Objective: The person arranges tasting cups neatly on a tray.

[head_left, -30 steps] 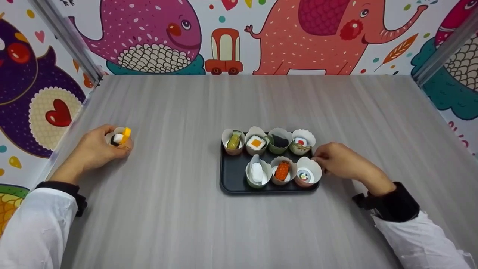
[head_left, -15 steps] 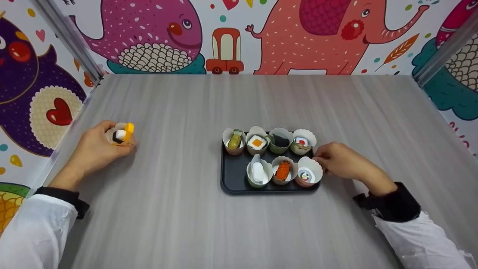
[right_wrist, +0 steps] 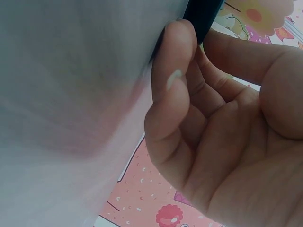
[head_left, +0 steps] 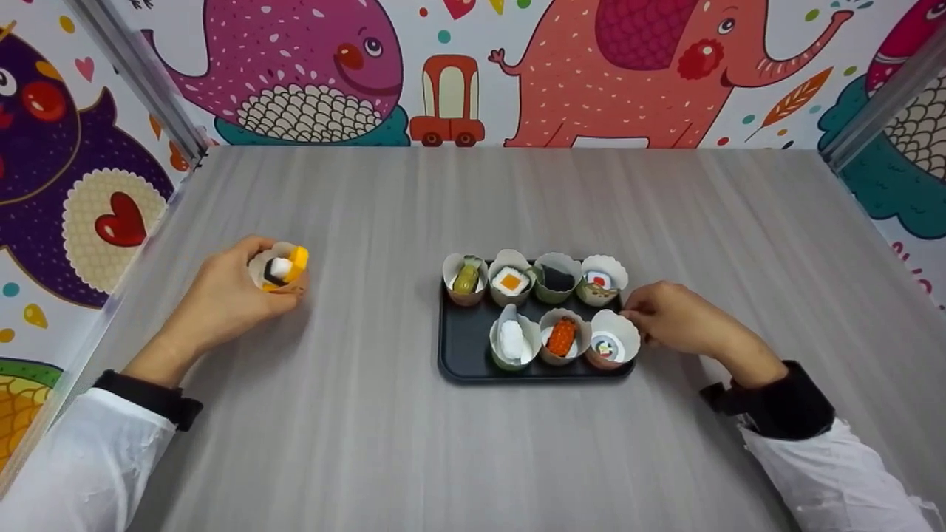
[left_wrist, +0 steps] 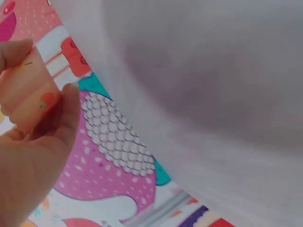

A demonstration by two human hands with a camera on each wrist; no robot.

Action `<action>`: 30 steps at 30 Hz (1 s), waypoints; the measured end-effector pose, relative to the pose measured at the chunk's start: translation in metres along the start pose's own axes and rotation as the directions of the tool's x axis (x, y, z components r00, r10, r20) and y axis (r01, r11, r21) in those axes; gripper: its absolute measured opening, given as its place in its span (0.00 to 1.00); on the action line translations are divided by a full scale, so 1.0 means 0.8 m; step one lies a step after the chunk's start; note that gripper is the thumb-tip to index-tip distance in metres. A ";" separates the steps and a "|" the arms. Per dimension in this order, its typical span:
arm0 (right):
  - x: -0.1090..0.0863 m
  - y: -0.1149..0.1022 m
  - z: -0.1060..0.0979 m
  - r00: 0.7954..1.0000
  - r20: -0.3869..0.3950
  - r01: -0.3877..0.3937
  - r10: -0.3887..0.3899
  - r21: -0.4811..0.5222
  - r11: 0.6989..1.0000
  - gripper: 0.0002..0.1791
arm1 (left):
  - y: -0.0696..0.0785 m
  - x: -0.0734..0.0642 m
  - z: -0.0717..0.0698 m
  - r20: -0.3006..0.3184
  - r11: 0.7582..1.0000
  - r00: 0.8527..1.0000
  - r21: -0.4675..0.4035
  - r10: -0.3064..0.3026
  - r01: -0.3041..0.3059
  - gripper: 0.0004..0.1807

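Note:
My left hand [head_left: 222, 299] holds a paper baking cup [head_left: 259, 267] above the table's left side, thumb and fingers around it. Inside is a toy sushi piece [head_left: 279, 270] in white, black and yellow. In the left wrist view the cup's pinkish wall [left_wrist: 28, 92] carries a small orange print. At the right edge of a black tray [head_left: 462, 341], my right hand [head_left: 680, 319] pinches the rim with curled fingers. The right wrist view shows the dark tray edge [right_wrist: 204, 19] between thumb and fingers.
Several cups with toy sushi stand on the tray in two rows, among them one with orange roe [head_left: 562, 338] and one with a white piece [head_left: 511, 340]. The front left tray corner is bare. Patterned walls [head_left: 443, 74] border the grey table [head_left: 355, 414].
My left hand has moved right with the cup and its sushi piece. The right hand stays at the tray's edge, and the tray has not visibly moved.

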State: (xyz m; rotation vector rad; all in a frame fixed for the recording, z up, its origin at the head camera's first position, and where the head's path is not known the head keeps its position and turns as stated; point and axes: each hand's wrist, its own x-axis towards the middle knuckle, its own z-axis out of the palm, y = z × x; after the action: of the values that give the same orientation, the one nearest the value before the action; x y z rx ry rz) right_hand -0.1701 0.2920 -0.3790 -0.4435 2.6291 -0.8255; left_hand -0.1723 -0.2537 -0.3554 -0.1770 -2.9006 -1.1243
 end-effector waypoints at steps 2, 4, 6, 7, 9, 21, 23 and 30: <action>0.000 0.000 0.000 1.000 0.000 -0.004 0.004 -0.001 1.000 0.07 | 0.007 -0.001 0.005 0.001 1.000 1.000 -0.006 0.014 -0.014 0.33; 0.000 0.000 0.001 1.000 0.001 -0.004 0.004 0.001 1.000 0.07 | 0.014 -0.003 0.011 -0.001 0.999 0.999 -0.017 0.036 -0.036 0.32; 0.000 0.000 0.001 1.000 0.000 -0.001 0.001 0.000 1.000 0.07 | 0.020 -0.005 0.017 -0.002 0.998 0.999 -0.024 0.051 -0.051 0.31; 0.000 0.001 0.001 1.000 -0.002 0.002 -0.002 -0.002 1.000 0.08 | 0.024 -0.006 0.019 0.000 0.998 0.998 -0.027 0.058 -0.058 0.31; 0.000 0.001 0.001 1.000 -0.004 0.008 -0.008 0.001 1.000 0.07 | 0.031 -0.008 0.025 0.007 0.996 0.997 -0.038 0.075 -0.075 0.30; 0.000 0.000 0.000 1.000 -0.003 0.008 -0.008 -0.005 1.000 0.08 | 0.072 -0.014 0.068 0.027 0.978 0.984 -0.118 0.178 -0.174 0.27; -0.001 0.000 -0.001 1.000 -0.003 0.009 -0.009 -0.008 1.000 0.08 | 0.079 -0.016 0.075 0.040 0.974 0.981 -0.132 0.189 -0.182 0.27; -0.001 -0.002 -0.002 1.000 0.013 0.004 -0.004 0.003 1.000 0.08 | 0.099 -0.016 0.091 0.073 0.969 0.975 -0.148 0.211 -0.199 0.29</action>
State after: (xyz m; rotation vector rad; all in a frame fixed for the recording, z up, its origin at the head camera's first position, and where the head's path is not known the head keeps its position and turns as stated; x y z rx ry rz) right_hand -0.1696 0.2920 -0.3768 -0.4513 2.6150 -0.8253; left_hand -0.1489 -0.1479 -0.3573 -0.5306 -2.7936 -1.3122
